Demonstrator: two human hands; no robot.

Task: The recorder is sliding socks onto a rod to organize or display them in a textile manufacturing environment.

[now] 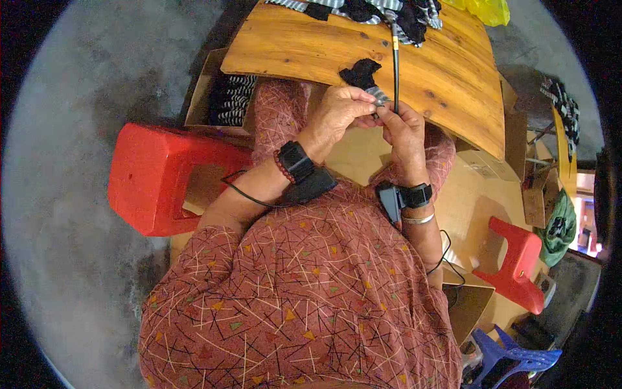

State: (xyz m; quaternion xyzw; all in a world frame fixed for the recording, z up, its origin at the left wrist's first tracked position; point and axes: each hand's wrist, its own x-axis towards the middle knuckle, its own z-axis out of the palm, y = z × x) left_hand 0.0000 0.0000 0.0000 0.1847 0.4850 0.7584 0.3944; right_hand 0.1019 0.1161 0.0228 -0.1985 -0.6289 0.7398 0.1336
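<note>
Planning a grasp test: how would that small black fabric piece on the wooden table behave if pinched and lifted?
The black fabric piece lies crumpled with ragged edges, so it is probably floppy and would drape. It looks thin, likely very light. On the smooth wooden table, a push would probably slide or bunch it, not roll it.

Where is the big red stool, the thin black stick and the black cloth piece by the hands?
red stool (146, 175), head view, on its flat top.
black stick (395, 71), head view, on its shaft above the hands.
black cloth piece (361, 72), head view, on its middle.
</note>
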